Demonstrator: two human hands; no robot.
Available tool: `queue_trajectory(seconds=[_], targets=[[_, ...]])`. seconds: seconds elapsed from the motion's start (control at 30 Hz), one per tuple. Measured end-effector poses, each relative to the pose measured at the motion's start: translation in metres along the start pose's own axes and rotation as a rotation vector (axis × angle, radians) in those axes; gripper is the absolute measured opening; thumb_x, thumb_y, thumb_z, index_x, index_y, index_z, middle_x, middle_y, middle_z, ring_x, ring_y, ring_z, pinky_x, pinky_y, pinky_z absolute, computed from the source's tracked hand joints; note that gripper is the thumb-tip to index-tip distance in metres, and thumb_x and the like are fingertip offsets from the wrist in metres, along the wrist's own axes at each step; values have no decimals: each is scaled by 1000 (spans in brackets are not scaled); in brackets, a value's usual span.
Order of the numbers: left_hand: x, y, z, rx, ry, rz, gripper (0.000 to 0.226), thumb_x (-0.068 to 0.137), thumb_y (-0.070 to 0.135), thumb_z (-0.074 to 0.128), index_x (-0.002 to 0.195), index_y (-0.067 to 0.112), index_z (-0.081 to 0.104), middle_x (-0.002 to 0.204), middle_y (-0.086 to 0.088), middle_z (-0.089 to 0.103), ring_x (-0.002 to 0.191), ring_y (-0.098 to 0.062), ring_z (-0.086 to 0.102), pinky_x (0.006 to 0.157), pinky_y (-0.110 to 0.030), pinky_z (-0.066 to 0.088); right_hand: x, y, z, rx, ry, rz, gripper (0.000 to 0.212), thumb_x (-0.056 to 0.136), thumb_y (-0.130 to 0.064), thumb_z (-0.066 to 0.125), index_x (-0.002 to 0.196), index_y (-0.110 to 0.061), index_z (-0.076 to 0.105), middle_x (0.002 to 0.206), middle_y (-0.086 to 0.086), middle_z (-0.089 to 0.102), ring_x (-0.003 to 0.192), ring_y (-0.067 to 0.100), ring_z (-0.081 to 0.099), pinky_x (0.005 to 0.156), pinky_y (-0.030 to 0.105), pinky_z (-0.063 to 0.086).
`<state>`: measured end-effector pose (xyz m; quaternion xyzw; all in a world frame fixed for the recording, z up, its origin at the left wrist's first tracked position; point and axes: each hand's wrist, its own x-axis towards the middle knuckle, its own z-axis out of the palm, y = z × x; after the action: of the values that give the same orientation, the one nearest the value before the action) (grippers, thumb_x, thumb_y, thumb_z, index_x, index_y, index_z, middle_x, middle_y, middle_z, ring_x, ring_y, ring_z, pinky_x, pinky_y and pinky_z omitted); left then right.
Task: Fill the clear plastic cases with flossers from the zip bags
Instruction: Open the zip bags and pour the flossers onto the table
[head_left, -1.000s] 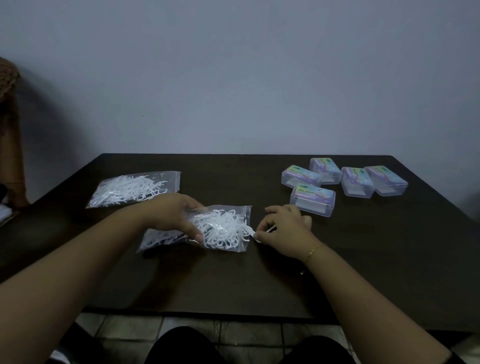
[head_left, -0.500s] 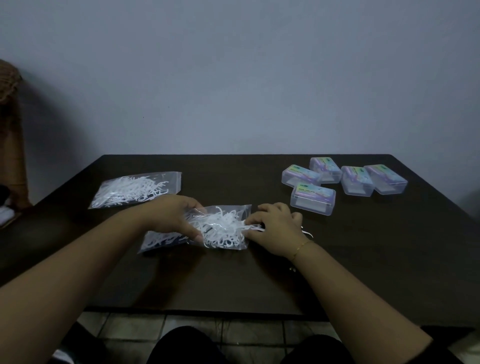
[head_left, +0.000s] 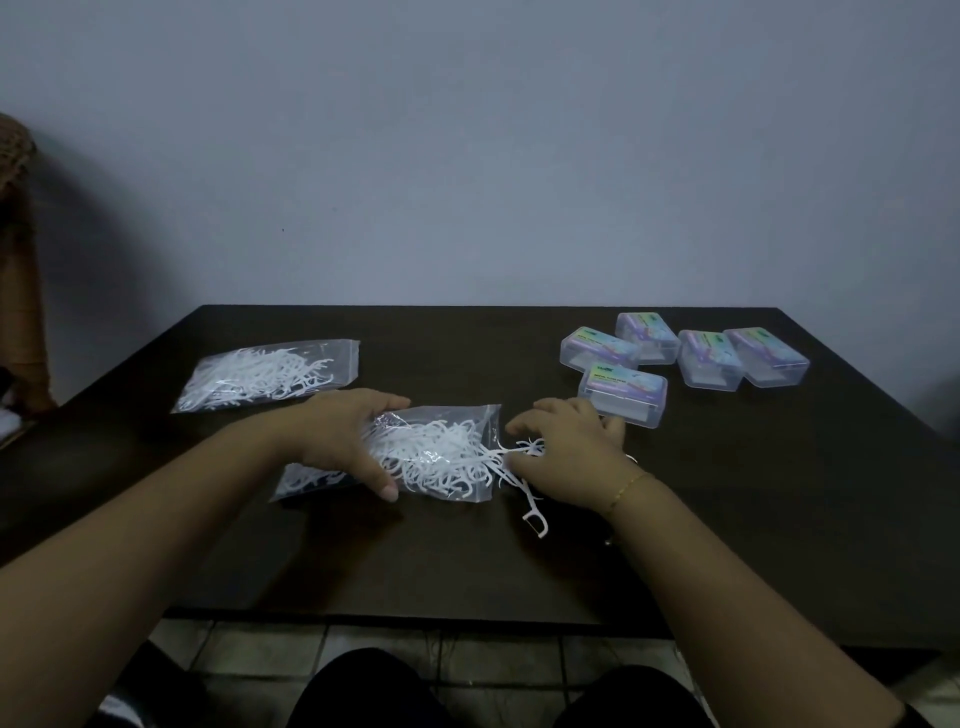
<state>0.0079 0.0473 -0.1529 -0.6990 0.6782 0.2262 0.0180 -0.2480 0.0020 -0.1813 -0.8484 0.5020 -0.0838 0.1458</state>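
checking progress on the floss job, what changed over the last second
The right hand went from beside the near zip bag to its open end and now draws a clump of flossers out; one flosser lies on the table by the wrist. The left hand stayed holding the bag down. The far zip bag and five clear cases did not move.
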Motion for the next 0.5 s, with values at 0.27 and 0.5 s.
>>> queue_trajectory(seconds=[0.27,0.5], targets=[[4,-12,-1,50,-2,23,142,18,92,60,145,36,32,150,11,34,138,-14,31,116,-41,24,5,0,10,-47,-23,-13,29,91,-51,48,117,-46,60,148,-9,32,137,19,17,105,47,17],[6,-19,-1,110,-16,-5,145,19,86,62,149,37,20,156,7,24,143,-19,23,117,-43,19,1,16,-4,-41,-17,60,25,90,-40,54,113,-44,61,147,-8,34,137,19,20,107,48,18]])
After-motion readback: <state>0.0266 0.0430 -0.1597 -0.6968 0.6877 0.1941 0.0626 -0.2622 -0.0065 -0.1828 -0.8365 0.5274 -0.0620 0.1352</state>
